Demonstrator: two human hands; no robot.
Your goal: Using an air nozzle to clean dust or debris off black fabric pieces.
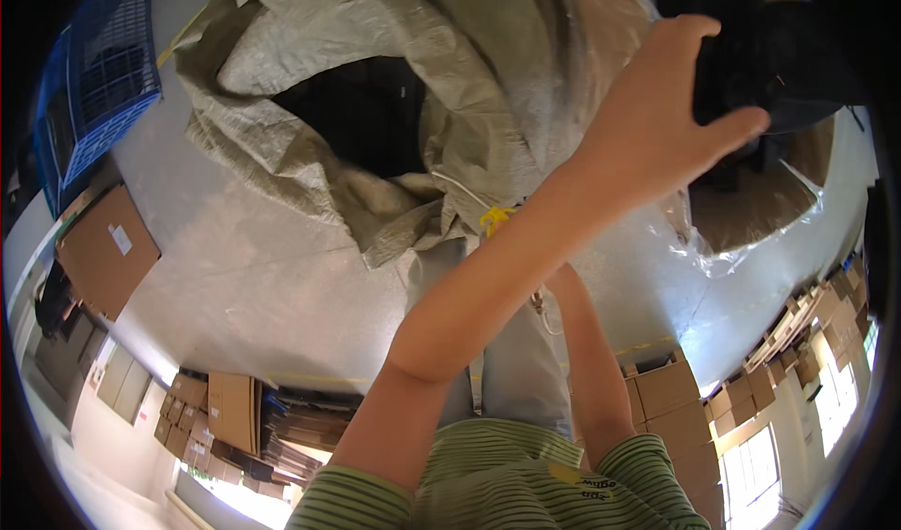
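Observation:
My left arm crosses in front of me to the upper right. There my left hand has its thumb and fingers spread around a dark black item, whose kind I cannot make out. It is at a cardboard box lined with clear plastic. My right forearm passes behind the left one, which hides my right hand. Close by is a yellow tie with a pale cord. A large beige woven sack stands in front of me, its mouth gaping, with black contents inside.
A blue mesh crate stands at the far left, with a brown carton nearer. Stacked cartons line the right side. More cartons and flattened cardboard are at the lower left. Grey floor lies between.

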